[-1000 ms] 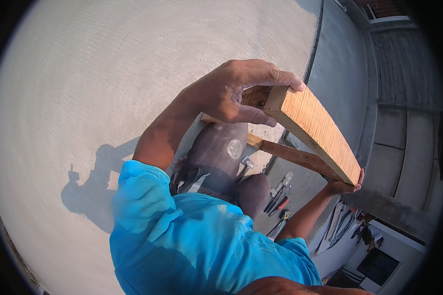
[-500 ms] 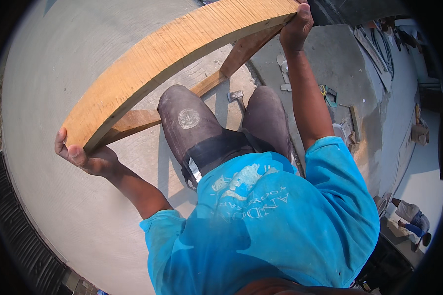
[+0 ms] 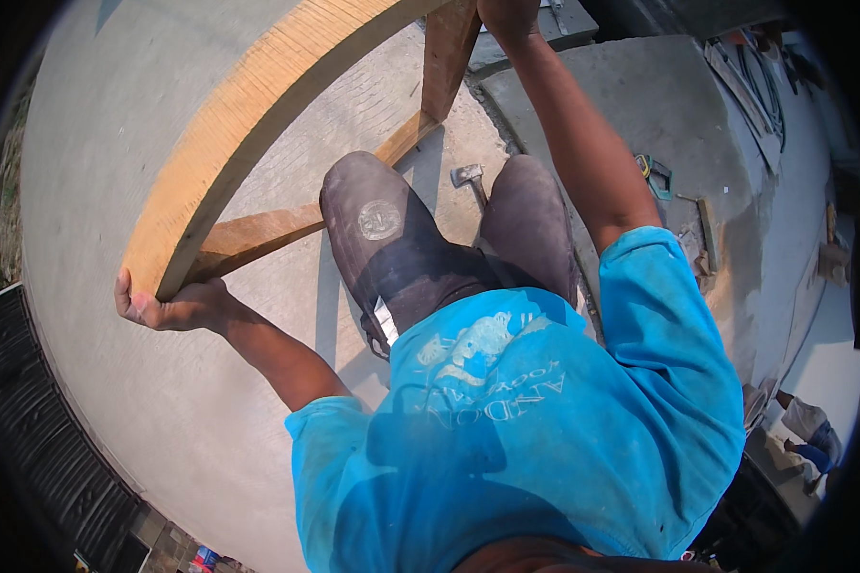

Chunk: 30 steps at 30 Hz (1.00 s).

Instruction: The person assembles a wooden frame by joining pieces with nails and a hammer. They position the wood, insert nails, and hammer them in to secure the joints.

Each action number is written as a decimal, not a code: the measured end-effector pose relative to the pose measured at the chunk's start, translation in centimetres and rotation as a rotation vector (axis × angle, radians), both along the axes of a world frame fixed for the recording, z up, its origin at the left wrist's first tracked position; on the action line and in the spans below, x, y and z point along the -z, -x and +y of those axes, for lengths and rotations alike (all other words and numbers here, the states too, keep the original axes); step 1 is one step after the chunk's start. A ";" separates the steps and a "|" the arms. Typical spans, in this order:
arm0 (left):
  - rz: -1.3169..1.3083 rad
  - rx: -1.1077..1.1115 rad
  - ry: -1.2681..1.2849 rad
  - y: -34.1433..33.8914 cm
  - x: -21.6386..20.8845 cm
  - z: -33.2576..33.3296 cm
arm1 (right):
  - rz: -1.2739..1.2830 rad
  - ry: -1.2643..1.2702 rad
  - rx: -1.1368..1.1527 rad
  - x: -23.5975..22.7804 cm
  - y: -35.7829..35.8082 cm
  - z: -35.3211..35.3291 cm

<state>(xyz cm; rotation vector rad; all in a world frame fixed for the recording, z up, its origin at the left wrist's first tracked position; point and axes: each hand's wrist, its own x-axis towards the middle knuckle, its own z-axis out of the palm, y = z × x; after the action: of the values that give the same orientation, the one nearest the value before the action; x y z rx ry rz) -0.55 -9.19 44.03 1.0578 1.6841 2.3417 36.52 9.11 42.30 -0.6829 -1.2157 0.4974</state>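
A thick curved wooden board (image 3: 229, 124), shaped like an arch, rises in front of my knees. Wooden braces run along its inner side: one brace (image 3: 268, 237) at the near left, another (image 3: 446, 67) at the far right. My left hand (image 3: 177, 307) is wrapped under the board's lower left end, thumb and fingers gripping it. At the top edge, my right hand (image 3: 509, 17) is closed at the far end of the wooden arch, its fingers partly cut off by the frame. A hammer (image 3: 468, 177) lies on the concrete between my knees.
Pale concrete (image 3: 86, 239) surrounds me, with a raised grey slab (image 3: 621, 105) on the right. On it are a green-handled saw (image 3: 657, 177) and a wood strip (image 3: 708, 234). Planks (image 3: 743, 110) and a coiled hose (image 3: 766, 86) lie farther right. Another person (image 3: 812, 435) is at lower right.
The arch has turned: its far end has swung left and partly out of view, with my right hand following. My left hand has stayed at the near end, dipping slightly.
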 end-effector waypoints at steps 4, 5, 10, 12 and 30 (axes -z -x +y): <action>0.019 -0.075 0.029 -0.4 0.0 0.4 | -0.023 0.024 -0.101 -1.2 2.1 5.9; 0.046 -0.107 0.034 -1.0 0.2 0.3 | -0.014 0.006 -0.117 -0.6 3.0 8.1; 0.097 -0.173 0.048 -3.7 1.8 2.7 | -0.112 -0.124 0.049 3.8 6.1 19.0; 0.105 -0.185 0.059 -3.6 2.7 3.5 | -0.223 0.016 0.149 5.2 6.2 20.6; 0.276 0.133 0.057 -1.9 7.2 6.2 | -1.050 1.350 -0.047 44.5 7.6 -7.1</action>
<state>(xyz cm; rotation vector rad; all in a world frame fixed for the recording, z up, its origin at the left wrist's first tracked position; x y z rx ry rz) 1.32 -3.00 36.84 1.4898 1.6910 2.1337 28.88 2.02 -2.18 -2.2623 -1.7696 1.0734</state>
